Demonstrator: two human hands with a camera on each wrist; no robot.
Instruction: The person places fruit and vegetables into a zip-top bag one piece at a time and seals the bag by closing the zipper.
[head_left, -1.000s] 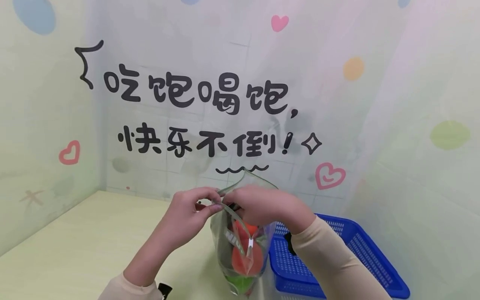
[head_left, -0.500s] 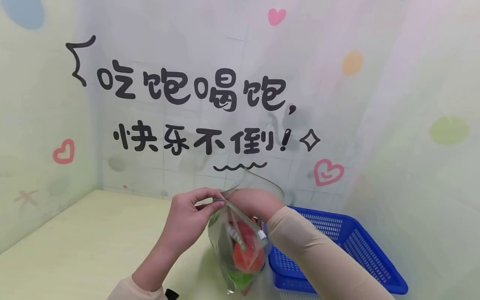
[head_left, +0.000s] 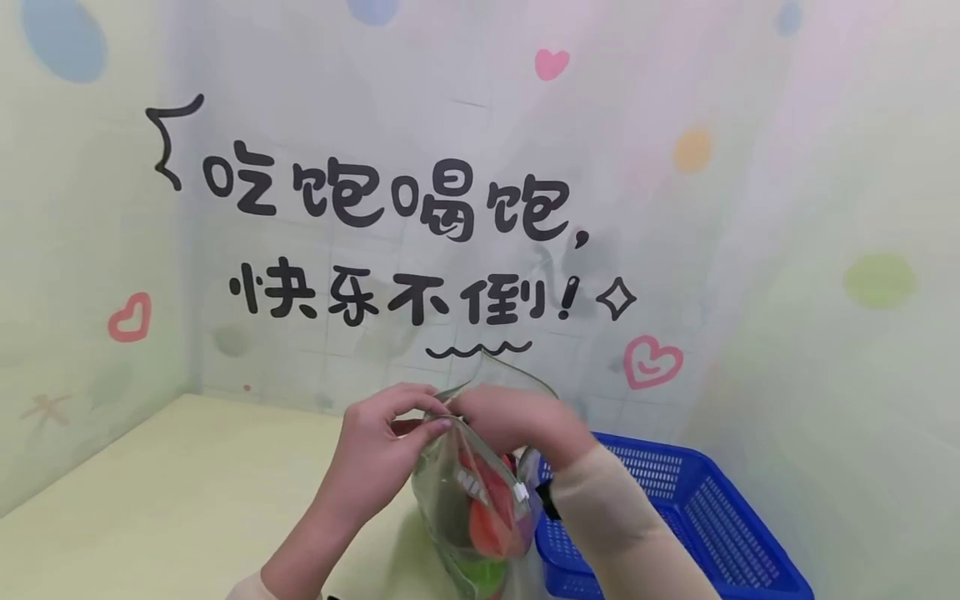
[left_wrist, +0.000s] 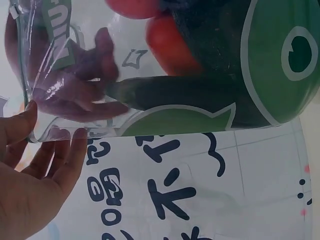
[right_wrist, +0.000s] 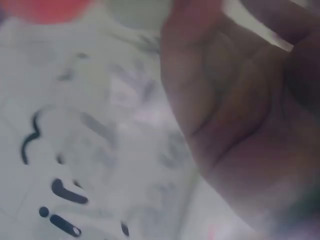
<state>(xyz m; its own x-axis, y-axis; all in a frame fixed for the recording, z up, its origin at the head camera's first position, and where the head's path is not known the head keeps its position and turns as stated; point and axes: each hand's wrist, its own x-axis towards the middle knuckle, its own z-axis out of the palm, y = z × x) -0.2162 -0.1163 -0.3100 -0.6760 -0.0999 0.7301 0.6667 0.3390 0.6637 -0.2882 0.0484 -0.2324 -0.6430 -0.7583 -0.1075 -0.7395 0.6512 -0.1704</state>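
Observation:
A clear zip bag [head_left: 437,492] with green print stands upright on the table, its mouth gaping at the top. My left hand [head_left: 382,442] pinches the near left rim between thumb and fingers. Through the mouth reaches my right hand [head_left: 510,421], its fingers hidden there in the head view. In the left wrist view the right hand's fingers [left_wrist: 105,50] show through the plastic, spread around the tip of a long dark green cucumber [left_wrist: 170,91]. Red-orange rounded pieces [left_wrist: 170,45] lie beside it. A white slider [head_left: 521,492] sits on the zip. Blurred, the right palm [right_wrist: 235,110] fills much of its own view.
A blue perforated basket [head_left: 720,508] stands right of the bag, partly behind the right sleeve [head_left: 615,500]. The pale yellow table [head_left: 187,500] stretches left. A printed wall sheet [head_left: 360,108] with black lettering rises behind.
The right hand went deeper into the bag, then came partway up again. The left hand stays at the rim. The zip slider has shifted right, and the head view has tilted slightly.

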